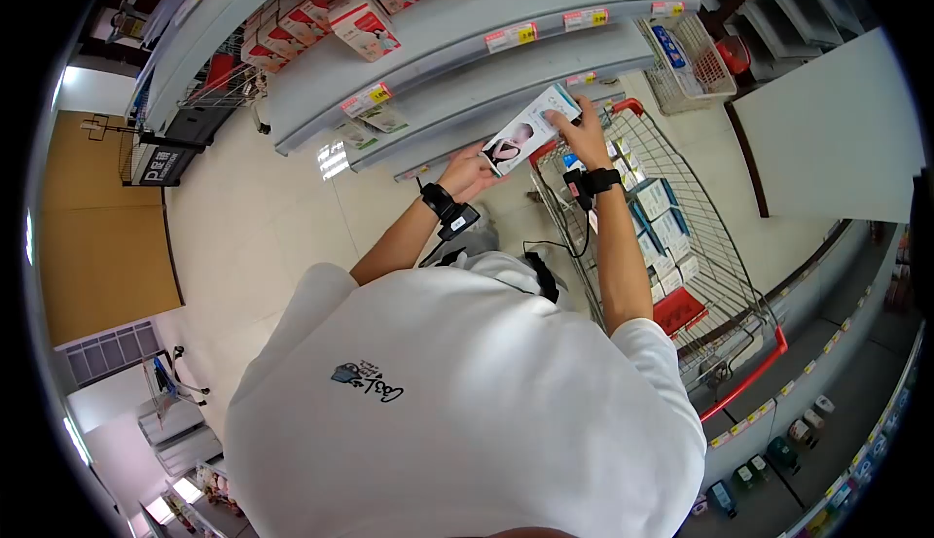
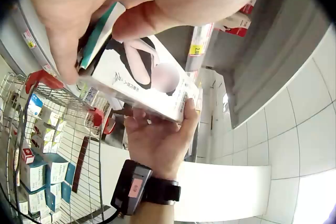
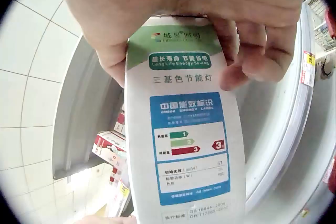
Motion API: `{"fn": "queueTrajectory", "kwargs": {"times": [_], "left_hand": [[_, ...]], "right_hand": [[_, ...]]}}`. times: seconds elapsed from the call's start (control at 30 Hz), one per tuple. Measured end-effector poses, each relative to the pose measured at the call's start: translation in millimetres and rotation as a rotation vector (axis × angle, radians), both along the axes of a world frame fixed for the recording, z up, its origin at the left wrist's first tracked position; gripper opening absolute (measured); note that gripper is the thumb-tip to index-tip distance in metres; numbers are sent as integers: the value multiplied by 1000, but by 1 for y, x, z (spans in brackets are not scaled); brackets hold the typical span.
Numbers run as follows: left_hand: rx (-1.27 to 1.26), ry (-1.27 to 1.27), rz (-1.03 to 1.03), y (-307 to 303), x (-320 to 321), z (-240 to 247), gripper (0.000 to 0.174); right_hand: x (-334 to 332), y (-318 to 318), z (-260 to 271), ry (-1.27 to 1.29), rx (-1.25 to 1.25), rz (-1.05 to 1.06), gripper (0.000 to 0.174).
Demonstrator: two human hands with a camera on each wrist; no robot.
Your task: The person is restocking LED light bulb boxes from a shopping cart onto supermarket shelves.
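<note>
A long white carton [image 1: 521,137] is held between both hands in front of the lower shelves. One face carries a picture of a figure in black; in the right wrist view, a side of the carton [image 3: 184,111] shows a green end and a blue energy label for an energy-saving lamp. My left hand [image 1: 468,174] grips its near end, thumb and fingers around the edges in the left wrist view. At the far end my right hand [image 1: 582,137] holds it, with the thumb on the printed face. Each wrist wears a black strap with a small device.
A wire shopping cart [image 1: 725,236] with red handles stands at the right, holding several white and teal boxes [image 1: 662,209]. Grey shelves [image 1: 467,47] ahead carry red-and-white boxes [image 1: 365,30]. A white basket [image 1: 687,66] sits beyond the cart, near a white panel [image 1: 827,129].
</note>
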State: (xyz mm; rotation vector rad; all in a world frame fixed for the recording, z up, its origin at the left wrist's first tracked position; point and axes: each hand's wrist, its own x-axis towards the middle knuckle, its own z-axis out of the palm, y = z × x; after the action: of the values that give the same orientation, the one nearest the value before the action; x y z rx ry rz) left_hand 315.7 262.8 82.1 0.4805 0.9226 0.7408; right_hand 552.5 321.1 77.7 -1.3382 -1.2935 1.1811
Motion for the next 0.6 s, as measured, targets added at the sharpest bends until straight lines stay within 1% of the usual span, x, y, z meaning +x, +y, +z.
{"fn": "queueTrajectory", "kwargs": {"times": [0.07,0.13,0.27,0.33,0.37,0.43,0.47,0.5,0.57,0.6], "left_hand": [[18,-16,-5,5,-10,-5,52],[64,-15,-34,9,-21,-10,50],[108,17,35,20,-33,-30,47],[124,163,89,25,-39,-43,35],[128,155,100,28,-42,-50,35],[64,317,45,35,-50,-65,21],[159,352,59,36,-53,-67,11],[175,353,80,34,-57,-69,11],[3,-115,275,32,-63,-57,7],[-17,-24,213,41,-66,-80,10]], "right_hand": [[-7,11,5,13,-84,25,64],[-14,18,8,28,-101,43,63],[-29,27,9,45,-107,58,61],[-36,31,8,27,-98,58,62],[-40,31,6,18,-92,68,62],[-51,32,4,16,-43,69,62],[-58,32,11,-33,-46,81,60],[-64,29,19,-48,-66,84,61],[-76,35,6,-24,-51,140,66],[-83,36,2,-7,-74,144,68]]}}
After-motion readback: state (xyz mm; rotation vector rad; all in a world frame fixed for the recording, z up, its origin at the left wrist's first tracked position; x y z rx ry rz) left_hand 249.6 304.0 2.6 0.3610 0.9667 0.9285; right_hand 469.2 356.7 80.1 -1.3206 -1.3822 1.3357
